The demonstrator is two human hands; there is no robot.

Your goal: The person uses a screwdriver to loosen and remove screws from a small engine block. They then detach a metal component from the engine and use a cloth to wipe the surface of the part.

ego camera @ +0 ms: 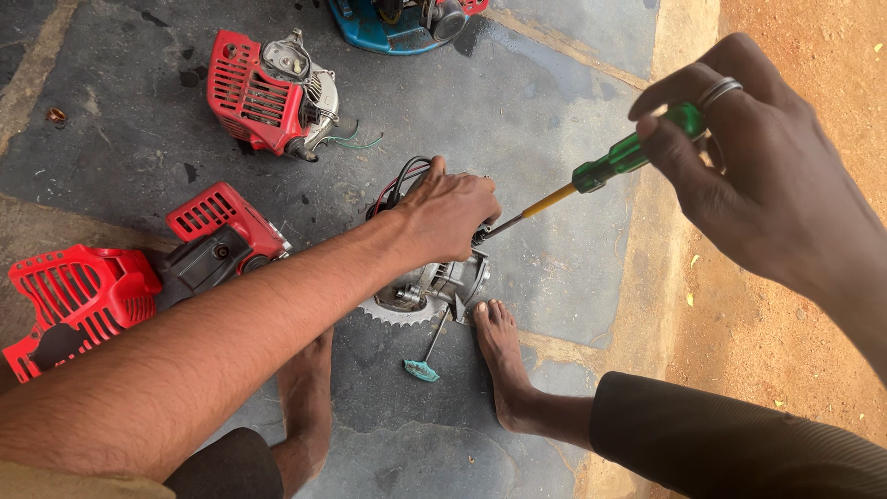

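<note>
Screwdriver (610, 168) with green handle and yellow collar held in right hand (739, 176), fingers pinched closed round the handle end, ring on one finger. Shaft angled down-left, tip hidden beneath left hand (448, 214). Left hand wrapped closed over small engine part (434, 286), pressing it onto dark stone floor (554, 102) near floor's middle. Toothed metal disc (393, 312) at part's lower edge; black and red wires (397, 180) looping out above. Bare feet (504, 356) planted just below, one toe beside part. Small teal-handled tool (422, 368) lying between feet. Red engine cover (263, 92) toward floor's far edge; two more red housings (102, 291) at left edge. Sandy ground (795, 305) along floor's right edge.
</note>
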